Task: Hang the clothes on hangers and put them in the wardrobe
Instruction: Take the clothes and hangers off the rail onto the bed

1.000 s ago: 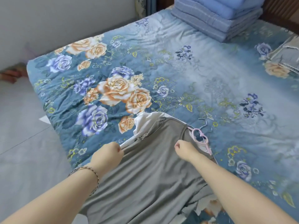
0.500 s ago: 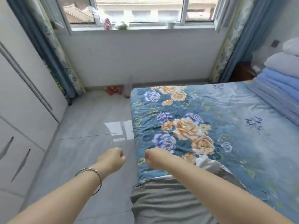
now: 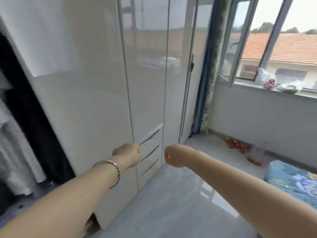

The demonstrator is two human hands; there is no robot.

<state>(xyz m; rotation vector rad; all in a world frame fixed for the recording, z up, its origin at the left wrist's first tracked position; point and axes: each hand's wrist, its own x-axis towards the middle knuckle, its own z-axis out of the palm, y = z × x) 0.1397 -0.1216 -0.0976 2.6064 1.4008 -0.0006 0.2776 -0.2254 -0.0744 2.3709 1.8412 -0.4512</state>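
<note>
Wardrobe [image 3: 96,83] doors, glossy and white, fill most of the view and are closed. Only at its far left end does a dark opening [image 3: 34,117] show, with pale hanging clothes [image 3: 12,152] blurred inside. That open end is, I judge, where a loaded hanger would go.

No shirt or hanger waiting to be put away shows anywhere, so I cannot tell where it is. If it is being carried, it hangs below the bottom edge of the view.

In front of the wardrobe's lower drawers [image 3: 151,152], the left hand [image 3: 127,154] and the right hand [image 3: 175,156] are held out level and a little apart, touching neither each other nor the doors. Both show only their backs, knuckles bunched, and I cannot tell whether the fingers pinch anything or are merely curled. Level, side-by-side fists would suit holding a garment by its shoulders so that it falls straight, but that is a guess. A bracelet [image 3: 111,164] circles the left wrist.

Right of the wardrobe hangs a blue curtain [image 3: 207,83], then an open window [image 3: 274,48] with bags [image 3: 269,81] on its sill. Across the grey floor [image 3: 171,203] from the wardrobe, a corner of the flowered bed [image 3: 291,179] shows.
</note>
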